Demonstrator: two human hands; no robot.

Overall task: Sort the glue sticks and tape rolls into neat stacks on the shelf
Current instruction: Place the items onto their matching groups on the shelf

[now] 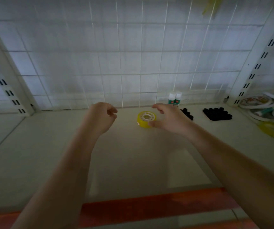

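Labels: nothing readable. The two glue sticks (pixel 174 98) have white caps and a green band with a small red mark; any text is too blurred to make out.

Tape roll (pixel 145 119): yellow with a white perforated core, lying flat on the shelf (pixel 50 154) near the back, roughly centre. A small bright spot shows on its front-left edge; I can't tell what it is.

Right hand (pixel 169 119): spread in a wide C over the roll, fingers arched above its far side, thumb just at the near-right edge. Whether the thumb is touching is unclear — not clamped on it as far as I can see.

Left hand (pixel 102 117): left of the roll and apart from it, fingers loosely curled, holding nothing.

Glue sticks stand upright side by side against the back grid (pixel 133 63), just behind the right hand.

Right of the hand: two groups of black caps (pixel 216 114) packed tight on the shelf, one partly hidden behind the wrist.

Far right: a heap of round white-rimmed packs (pixel 255 102) with coloured print, unreadable, plus something yellow below them.

Surface and room: the shelf is pale and matte with a red front edge (pixel 149 207). White slotted uprights (pixel 262 58) stand on both sides — the back is white wire grid over a translucent panel. Dim light, soft focus.
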